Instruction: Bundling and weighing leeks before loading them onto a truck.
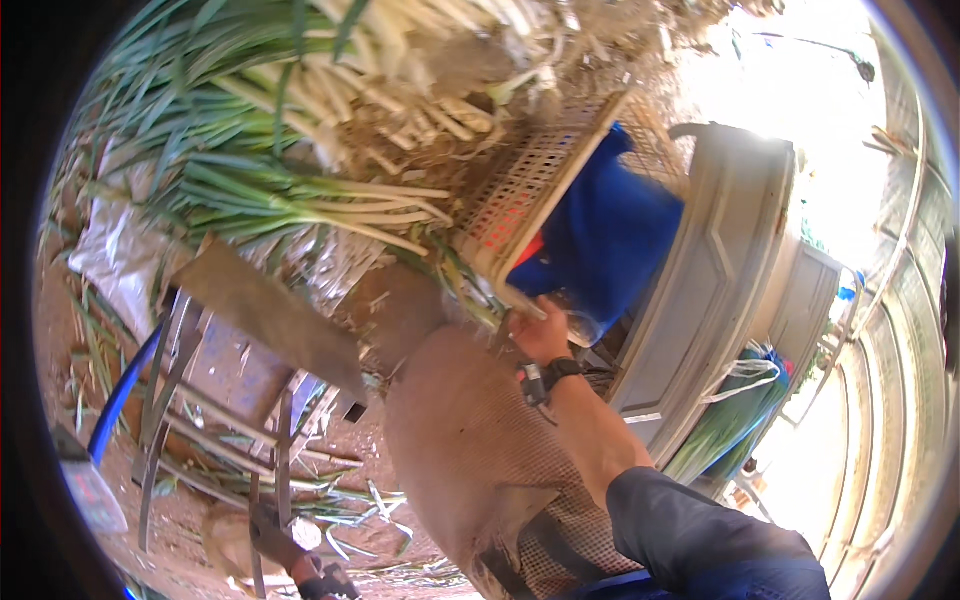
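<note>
My right hand [541, 330], bare and with a dark strap at the wrist, grips the near corner of a cream plastic crate [491, 259]. A blue cloth [607, 225] and something red lie in the crate. At the lower left, my left hand [276, 531] looks dark, perhaps gloved, and is closed on a leg of a metal frame [283, 457] with a flat board [270, 315] on top. Its fingers are partly hidden. Leeks [315, 199] with white stems lie in piles beyond the frame.
A brown mesh-covered form [465, 435] fills the middle. Beside the crate stands a grey panelled piece of furniture [697, 277], with bagged green leaves [735, 420] against it. A white plastic sheet [120, 255] and loose leaf scraps [360, 510] lie on the soil floor.
</note>
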Demonstrator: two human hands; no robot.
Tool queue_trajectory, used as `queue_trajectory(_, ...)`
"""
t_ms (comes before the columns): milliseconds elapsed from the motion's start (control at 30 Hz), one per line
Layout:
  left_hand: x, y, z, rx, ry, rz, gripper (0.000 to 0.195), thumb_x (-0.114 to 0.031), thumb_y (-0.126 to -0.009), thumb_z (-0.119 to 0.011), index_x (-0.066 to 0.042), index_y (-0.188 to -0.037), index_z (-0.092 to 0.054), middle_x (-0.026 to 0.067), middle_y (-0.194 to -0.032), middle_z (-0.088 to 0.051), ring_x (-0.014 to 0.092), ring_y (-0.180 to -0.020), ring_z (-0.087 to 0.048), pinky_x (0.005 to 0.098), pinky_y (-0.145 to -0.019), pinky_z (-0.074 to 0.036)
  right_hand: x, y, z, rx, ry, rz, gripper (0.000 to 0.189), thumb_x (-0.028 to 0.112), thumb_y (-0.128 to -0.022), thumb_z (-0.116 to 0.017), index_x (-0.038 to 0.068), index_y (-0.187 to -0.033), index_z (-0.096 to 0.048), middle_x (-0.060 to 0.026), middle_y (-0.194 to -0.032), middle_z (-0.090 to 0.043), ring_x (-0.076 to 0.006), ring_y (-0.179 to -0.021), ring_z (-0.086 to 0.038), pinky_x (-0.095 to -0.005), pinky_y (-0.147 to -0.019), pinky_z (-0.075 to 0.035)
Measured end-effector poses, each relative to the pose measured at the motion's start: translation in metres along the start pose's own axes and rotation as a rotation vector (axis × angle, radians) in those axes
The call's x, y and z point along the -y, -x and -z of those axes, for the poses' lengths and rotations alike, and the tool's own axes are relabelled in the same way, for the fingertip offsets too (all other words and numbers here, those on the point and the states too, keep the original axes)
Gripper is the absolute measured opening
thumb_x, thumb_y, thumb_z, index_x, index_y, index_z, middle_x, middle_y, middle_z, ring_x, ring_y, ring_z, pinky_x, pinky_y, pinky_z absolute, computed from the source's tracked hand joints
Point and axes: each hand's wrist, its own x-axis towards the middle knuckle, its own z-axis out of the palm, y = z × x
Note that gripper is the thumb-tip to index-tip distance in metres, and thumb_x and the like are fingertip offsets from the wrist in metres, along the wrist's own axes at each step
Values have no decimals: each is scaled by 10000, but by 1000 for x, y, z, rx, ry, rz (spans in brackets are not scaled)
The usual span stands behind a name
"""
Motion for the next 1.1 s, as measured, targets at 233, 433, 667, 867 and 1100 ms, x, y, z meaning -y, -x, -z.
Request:
queue_trajectory(233, 52, -55, 66, -126, -188, -45, 175, -216, -1010, -557, -114, -1048, -693, 89, -942, -737, 180, -816, -705, 330, -654, -562, 21, -18, -70, 140, 79, 58, 72, 125, -1001, -536, 72, -1035, -570, -59, -881, -609, -207, -807, -636, -371, -680, -563)
queue_trajectory(433, 36, -25, 15, 65, -688, -322, 200, -204, -1017, -549, -55, -964, -672, 128, -937, -732, 248, -823, -706, 378, -677, -566, 152, -74, -125, -4, 114, 117, 215, 226, -999, -586, 18, -1044, -553, -146, -1024, -600, -232, -846, -583, -375, -718, -546)
queue_trajectory(667, 38, -28, 37, 3, 4, 61, 258, -288, -911, -710, -33, -891, -675, 37, -724, -620, 164, -619, -576, 341, -537, -478, 73, 1, -69, 182, 731, -98, 386, 333, -998, -573, -3, -1187, -554, -136, -1083, -630, -223, -908, -590, -373, -784, -519)
queue_trajectory(867, -15, 9, 22, -85, 68, 64, 339, -311, -965, -646, 27, -958, -677, 62, -798, -633, 158, -674, -602, 301, -580, -506, 5, 44, 33, 413, 2298, 136, 261, 271, -924, -597, 116, -1118, -678, -85, -1007, -701, -249, -1022, -639, -454, -876, -493)
queue_trajectory(1100, -30, 23, 9, -96, -18, 45, 367, -307, -988, -626, 48, -1070, -669, 96, -943, -680, 179, -805, -650, 318, -661, -543, 9, 0, 167, 479, 3165, 325, 194, 293, -861, -628, 256, -979, -777, -27, -1034, -732, -214, -1054, -647, -480, -928, -342)
